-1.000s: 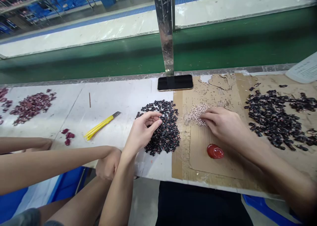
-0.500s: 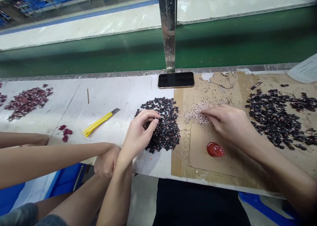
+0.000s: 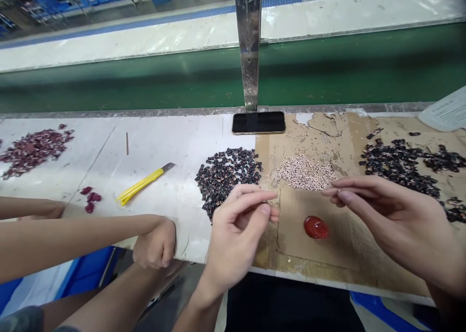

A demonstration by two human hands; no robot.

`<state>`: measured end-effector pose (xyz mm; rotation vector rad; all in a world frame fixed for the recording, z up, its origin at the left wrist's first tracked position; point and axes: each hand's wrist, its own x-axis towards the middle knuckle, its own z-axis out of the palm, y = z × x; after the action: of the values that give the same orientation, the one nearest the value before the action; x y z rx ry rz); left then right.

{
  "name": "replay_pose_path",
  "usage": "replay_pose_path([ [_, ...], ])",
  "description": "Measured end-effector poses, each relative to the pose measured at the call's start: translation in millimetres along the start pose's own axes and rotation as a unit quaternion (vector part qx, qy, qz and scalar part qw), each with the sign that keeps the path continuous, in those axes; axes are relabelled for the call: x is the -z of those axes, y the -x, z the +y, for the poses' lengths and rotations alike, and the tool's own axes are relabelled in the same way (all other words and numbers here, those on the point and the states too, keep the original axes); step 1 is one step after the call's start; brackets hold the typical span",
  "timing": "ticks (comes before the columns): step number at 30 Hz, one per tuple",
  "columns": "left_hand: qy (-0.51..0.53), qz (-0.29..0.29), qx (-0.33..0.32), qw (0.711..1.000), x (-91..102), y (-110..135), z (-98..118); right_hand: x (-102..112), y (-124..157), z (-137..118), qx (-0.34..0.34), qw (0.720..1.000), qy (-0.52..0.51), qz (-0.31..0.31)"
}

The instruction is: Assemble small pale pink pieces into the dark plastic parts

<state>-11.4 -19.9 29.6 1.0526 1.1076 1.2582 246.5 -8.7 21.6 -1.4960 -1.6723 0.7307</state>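
Note:
My left hand (image 3: 236,230) is raised in front of a heap of small black pieces (image 3: 225,169) with orange-pink flecks. Its thumb and fingers are drawn together, and anything between them is too small or hidden to name. To the right, my right hand (image 3: 389,220) is closed in a pinch, with a tiny pale bead showing at the thumb tip. Just beyond its fingertips a scatter of small pale pinkish beads (image 3: 306,172) lies on cardboard (image 3: 291,215). A small round red container (image 3: 316,227) with a glossy surface stands between my two hands.
A phone (image 3: 258,122) lies at the foot of a metal post (image 3: 250,55). Another black heap (image 3: 396,167) is on the right. At left lie a yellow cutter knife (image 3: 145,182), dark-red pieces (image 3: 36,150), and another person's arm and closed hand (image 3: 156,242). A green belt (image 3: 145,82) runs behind.
My left hand has left the black heap, moving right and nearer to me. My right hand has drawn back from the beads to the right, with a bead now in its pinch.

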Motion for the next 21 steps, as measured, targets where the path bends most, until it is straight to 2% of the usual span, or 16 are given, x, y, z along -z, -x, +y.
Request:
replay_pose_path([
  [2, 0.003, -0.021, 0.012, 1.0, -13.5, 5.5, -3.4, -2.9, 6.0, -9.3, -0.013, 0.998, -0.067, -0.016],
  [6, -0.038, -0.044, 0.0, 0.998, -29.8, 18.9, -11.2, -9.4, 14.2, -25.1, 0.0, 0.993, -0.107, -0.041],
  [9, -0.132, -0.05, -0.085, 0.986, -33.2, 23.3, -10.5, -13.0, 19.2, -30.5, 0.008, 0.993, -0.105, -0.047],
  [13, -0.236, -0.062, -0.201, 0.949, -33.4, 19.2, -6.9, -17.1, 24.2, -31.0, 0.025, 0.996, -0.08, -0.04],
  [19, -0.331, -0.107, -0.258, 0.901, -31.9, 12.3, -8.2, -13.3, 23.8, -29.9, 0.068, 0.996, -0.016, -0.061],
  [21, -0.34, -0.12, -0.265, 0.894, -30.4, 10.8, -8.0, -9.4, 19.5, -30.3, 0.09, 0.994, -0.001, -0.069],
])
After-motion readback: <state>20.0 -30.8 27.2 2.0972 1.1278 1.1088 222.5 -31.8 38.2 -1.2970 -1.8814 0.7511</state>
